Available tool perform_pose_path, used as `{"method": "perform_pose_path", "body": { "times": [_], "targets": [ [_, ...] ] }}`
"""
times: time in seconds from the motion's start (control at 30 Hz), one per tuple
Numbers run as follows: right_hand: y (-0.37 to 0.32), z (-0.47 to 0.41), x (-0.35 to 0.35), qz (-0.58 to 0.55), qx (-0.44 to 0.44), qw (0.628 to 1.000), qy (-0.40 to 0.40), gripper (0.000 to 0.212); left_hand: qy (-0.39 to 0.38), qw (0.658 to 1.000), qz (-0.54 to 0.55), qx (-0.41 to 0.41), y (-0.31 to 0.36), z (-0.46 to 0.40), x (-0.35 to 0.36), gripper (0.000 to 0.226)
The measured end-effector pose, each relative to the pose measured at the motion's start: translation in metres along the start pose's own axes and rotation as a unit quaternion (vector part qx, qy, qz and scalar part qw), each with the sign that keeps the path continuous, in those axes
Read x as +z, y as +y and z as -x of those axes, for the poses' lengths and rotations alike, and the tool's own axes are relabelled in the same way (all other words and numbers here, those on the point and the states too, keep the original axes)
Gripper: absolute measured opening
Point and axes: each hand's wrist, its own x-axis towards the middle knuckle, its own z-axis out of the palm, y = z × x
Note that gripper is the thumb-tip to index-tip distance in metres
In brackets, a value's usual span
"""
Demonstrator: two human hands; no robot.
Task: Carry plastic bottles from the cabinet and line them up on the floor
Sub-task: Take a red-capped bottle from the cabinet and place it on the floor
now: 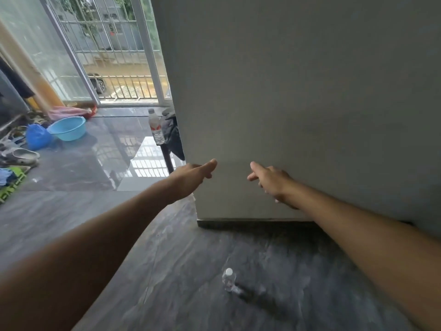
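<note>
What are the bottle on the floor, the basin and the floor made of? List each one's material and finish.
Bottle on the floor: looks like clear, thin plastic; the floor shows through it, and the cap is white.
Basin: probably smooth light blue plastic, uniform in colour with a rolled rim.
Floor: seemingly polished dark stone or tile; it mirrors the window bars.

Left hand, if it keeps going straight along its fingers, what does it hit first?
Probably the grey wall: the left hand points up-right at its corner edge. Depth is unclear; it might slip past toward the bottle behind.

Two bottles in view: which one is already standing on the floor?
The small clear bottle with the white cap, near the bottom of the view. The other, the bottle with the red label, stands higher up beside the wall edge.
</note>
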Motion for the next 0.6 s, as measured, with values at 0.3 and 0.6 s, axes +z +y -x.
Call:
{"method": "perform_pose_path", "body": {
  "times": [0.3, 0.6],
  "targets": [
    [-0.112, 0.064, -0.118, -0.011, 0.006, 1.0, -0.007, 0.059, 0.004, 1.0, 0.029, 0.011, 0.136, 0.052, -0.093, 0.075],
    [-0.171, 0.113, -0.197, -0.016, -0.006, 1.0, -0.01, 0.062, -0.004, 0.999, 0.042, 0.003, 0.23, 0.091, -0.135, 0.072]
  ]
}}
